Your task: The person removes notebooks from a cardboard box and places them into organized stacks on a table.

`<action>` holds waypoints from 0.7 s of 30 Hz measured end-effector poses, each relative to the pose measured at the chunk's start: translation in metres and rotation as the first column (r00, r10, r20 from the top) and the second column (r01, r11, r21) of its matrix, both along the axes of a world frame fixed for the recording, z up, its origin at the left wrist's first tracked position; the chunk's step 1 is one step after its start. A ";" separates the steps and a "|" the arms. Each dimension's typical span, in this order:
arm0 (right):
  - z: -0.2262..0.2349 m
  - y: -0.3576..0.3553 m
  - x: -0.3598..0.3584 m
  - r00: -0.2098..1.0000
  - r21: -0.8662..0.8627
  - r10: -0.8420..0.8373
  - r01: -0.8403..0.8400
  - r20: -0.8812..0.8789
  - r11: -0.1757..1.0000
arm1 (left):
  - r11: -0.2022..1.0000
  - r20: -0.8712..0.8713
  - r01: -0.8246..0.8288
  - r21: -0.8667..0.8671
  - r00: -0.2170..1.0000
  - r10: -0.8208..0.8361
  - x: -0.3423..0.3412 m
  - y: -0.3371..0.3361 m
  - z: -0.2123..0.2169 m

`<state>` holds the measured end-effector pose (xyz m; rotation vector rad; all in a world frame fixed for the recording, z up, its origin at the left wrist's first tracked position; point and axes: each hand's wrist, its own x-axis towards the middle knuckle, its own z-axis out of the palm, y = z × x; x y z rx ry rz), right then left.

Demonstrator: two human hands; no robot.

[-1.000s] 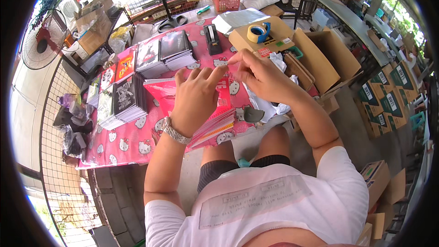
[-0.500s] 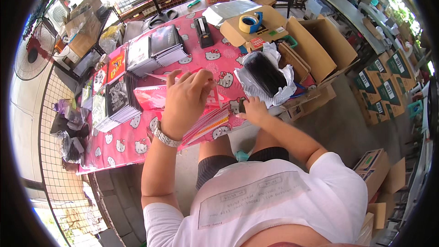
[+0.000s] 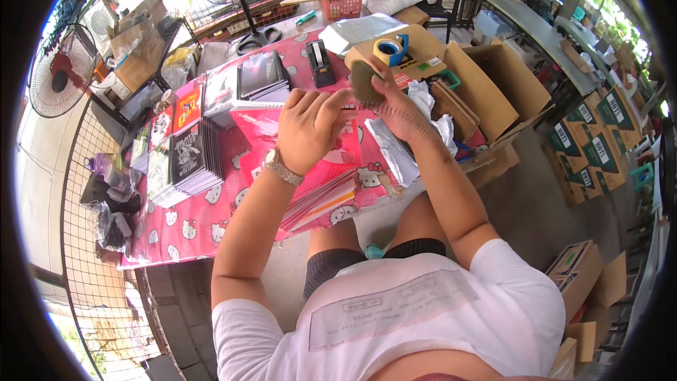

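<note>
My right hand [image 3: 396, 109] is raised over the table, its fingers closed on a flat, olive-grey rounded piece [image 3: 367, 86]. A thin dark spiral binding coil [image 3: 422, 127] runs along that hand and wrist. Close by on the left, my left hand [image 3: 310, 127] has its fingers curled together near the coil's other end; what its fingertips pinch is too small to make out. Below lie pink plastic-covered booklets [image 3: 262, 125] and a stack of pink-edged sheets [image 3: 326, 201]. Crumpled white paper [image 3: 391, 152] lies behind my right wrist, which hides most of the black coils in it.
Stacks of notebooks [image 3: 187, 162] stand on the left of the pink patterned tablecloth [image 3: 190, 229]. Farther back are a tape dispenser [image 3: 319, 63] and a blue-and-yellow tape roll [image 3: 389, 49]. Open cardboard boxes [image 3: 486, 85] stand right; fans [image 3: 62, 79] are at the left and back.
My right hand has risen from the table's near edge toward my left hand, carrying the olive-grey piece up. My left hand has shifted slightly right. The white paper around the coils has shifted.
</note>
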<state>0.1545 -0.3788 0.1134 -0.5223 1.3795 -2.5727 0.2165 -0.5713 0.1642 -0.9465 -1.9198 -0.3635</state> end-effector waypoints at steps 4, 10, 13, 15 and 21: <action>0.021 -0.009 0.000 0.849 -0.175 0.527 -0.526 -0.041 0.833 | 0.999 0.100 0.006 -0.035 0.995 -0.003 -0.001 0.001 -0.003; 0.019 -0.004 0.017 0.797 -0.160 0.604 -0.597 -0.005 0.786 | 0.859 0.338 -0.511 -0.026 0.804 0.489 0.055 0.000 0.003; 0.031 0.006 0.010 0.763 -0.080 0.646 -0.646 -0.026 0.759 | 0.901 0.417 -0.407 0.148 0.852 0.316 0.059 -0.016 -0.011; 0.054 0.007 0.014 0.685 -0.168 0.683 -0.726 -0.253 0.666 | 0.853 0.383 -0.516 0.079 0.806 0.452 0.062 -0.013 -0.001; 0.075 0.021 -0.003 0.716 0.684 0.680 -0.418 -0.156 0.598 | 0.921 0.452 -0.385 0.057 0.832 0.320 0.054 -0.015 0.018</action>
